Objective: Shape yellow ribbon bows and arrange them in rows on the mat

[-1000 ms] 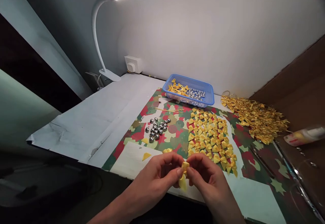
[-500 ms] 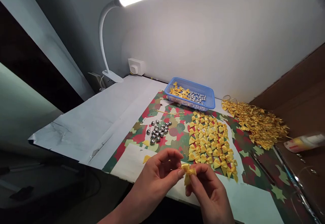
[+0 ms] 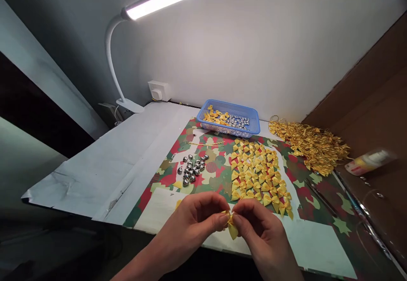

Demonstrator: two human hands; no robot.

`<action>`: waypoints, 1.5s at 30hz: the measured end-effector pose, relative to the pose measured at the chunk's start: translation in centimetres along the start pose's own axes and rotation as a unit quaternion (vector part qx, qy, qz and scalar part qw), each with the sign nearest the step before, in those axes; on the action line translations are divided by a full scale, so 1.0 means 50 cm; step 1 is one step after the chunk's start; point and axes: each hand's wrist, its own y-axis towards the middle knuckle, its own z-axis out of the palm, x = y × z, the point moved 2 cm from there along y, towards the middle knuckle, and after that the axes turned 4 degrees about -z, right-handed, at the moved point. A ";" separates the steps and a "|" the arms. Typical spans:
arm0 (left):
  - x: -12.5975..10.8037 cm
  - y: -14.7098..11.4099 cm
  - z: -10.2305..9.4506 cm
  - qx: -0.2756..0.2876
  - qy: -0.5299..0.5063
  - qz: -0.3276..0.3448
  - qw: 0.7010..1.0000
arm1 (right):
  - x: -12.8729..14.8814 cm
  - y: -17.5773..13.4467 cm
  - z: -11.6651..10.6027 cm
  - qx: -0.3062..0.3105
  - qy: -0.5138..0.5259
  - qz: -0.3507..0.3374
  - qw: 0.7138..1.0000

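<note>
Between my fingertips, near the front edge of the table, is a small yellow ribbon bow (image 3: 232,229). My left hand (image 3: 197,223) pinches it from the left, thumb against forefinger. From the other side, my right hand (image 3: 259,226) grips it the same way. The fingers cover most of the bow, and one pointed tail hangs below them. Just beyond my right hand lie rows of yellow bows (image 3: 256,170) on white paper. Silver heart-shaped bells (image 3: 193,169) sit in a loose cluster beyond my left hand.
A blue basket (image 3: 254,122) at the wall holds bows and small silver pieces. To the right are a pile of gold tied bows (image 3: 313,145), tweezers (image 3: 321,196) and a white-capped bottle (image 3: 365,162). A white lamp (image 3: 110,56) clamps to the back left edge.
Both hands have drawn closer together around the bow, covering more of it. The view has turned slightly, so the table's things appear shifted left.
</note>
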 end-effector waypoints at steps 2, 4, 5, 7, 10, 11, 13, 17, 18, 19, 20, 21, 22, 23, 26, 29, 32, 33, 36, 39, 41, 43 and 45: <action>0.004 0.000 -0.001 -0.024 0.005 0.002 1.000 | -0.002 0.000 -0.001 -0.010 -0.015 -0.014 1.000; 0.009 -0.001 0.000 -0.042 0.004 0.005 0.999 | -0.002 0.000 -0.003 -0.015 -0.039 -0.042 0.998; 0.011 -0.001 0.001 -0.045 0.002 0.009 0.999 | -0.001 0.000 -0.003 -0.012 -0.055 -0.061 0.997; 0.014 -0.002 0.004 -0.052 0.007 0.016 0.998 | 0.002 0.001 -0.002 -0.001 -0.088 -0.100 0.991; 0.013 -0.004 0.007 -0.067 0.036 0.021 0.997 | 0.004 0.002 -0.002 0.008 -0.117 -0.115 0.986; 0.011 -0.005 0.008 -0.067 0.045 0.021 0.996 | 0.003 0.002 -0.002 0.008 -0.117 -0.105 0.988; 0.006 -0.006 0.008 -0.060 0.063 0.025 0.996 | 0.000 0.003 -0.005 0.009 -0.101 -0.077 0.992; -0.009 -0.008 0.005 -0.044 0.154 0.040 0.986 | -0.001 0.006 -0.012 0.015 -0.079 -0.066 0.995; -0.013 -0.009 0.004 -0.042 0.193 0.043 0.979 | 0.001 0.007 -0.014 0.021 -0.084 -0.072 0.994; -0.016 -0.010 0.003 -0.041 0.232 0.049 0.971 | 0.003 0.008 -0.016 0.029 -0.091 -0.079 0.992; -0.018 -0.010 0.002 -0.039 0.265 0.056 0.962 | 0.006 0.009 -0.018 0.037 -0.101 -0.086 0.990; -0.019 -0.011 0.001 -0.036 0.291 0.061 0.954 | 0.008 0.010 -0.019 0.047 -0.112 -0.095 0.988; -0.019 -0.011 0.000 -0.033 0.311 0.065 0.948 | 0.011 0.011 -0.020 0.057 -0.126 -0.104 0.985; -0.018 -0.011 -0.001 -0.032 0.324 0.065 0.943 | 0.013 0.011 -0.021 0.066 -0.143 -0.114 0.981; -0.010 -0.007 -0.004 -0.034 0.335 0.053 0.940 | 0.017 0.011 -0.020 0.092 -0.202 -0.142 0.965; -0.003 -0.005 -0.006 -0.034 0.329 0.047 0.942 | 0.014 0.011 -0.015 0.109 -0.246 -0.162 0.949; 0.001 -0.007 -0.006 -0.030 0.318 0.040 0.947 | 0.010 0.011 -0.012 0.117 -0.251 -0.170 0.946; 0.001 -0.009 -0.006 -0.029 0.314 0.038 0.948 | 0.009 0.011 -0.012 0.118 -0.249 -0.169 0.946; 0.004 -0.014 -0.006 -0.019 0.271 0.025 0.962 | 0.012 0.013 -0.015 0.126 -0.247 -0.148 0.949; 0.005 -0.015 -0.005 -0.004 0.178 0.001 0.984 | 0.017 0.014 -0.019 0.140 -0.243 -0.129 0.951; 0.004 -0.013 -0.005 0.006 0.142 -0.005 0.990 | 0.020 0.014 -0.020 0.146 -0.243 -0.127 0.951; 0.000 -0.011 -0.005 0.008 0.164 -0.003 0.986 | 0.023 0.015 -0.020 0.149 -0.246 -0.129 0.949; -0.003 -0.009 -0.007 -0.003 0.220 -0.001 0.976 | 0.026 0.016 -0.020 0.151 -0.249 -0.134 0.947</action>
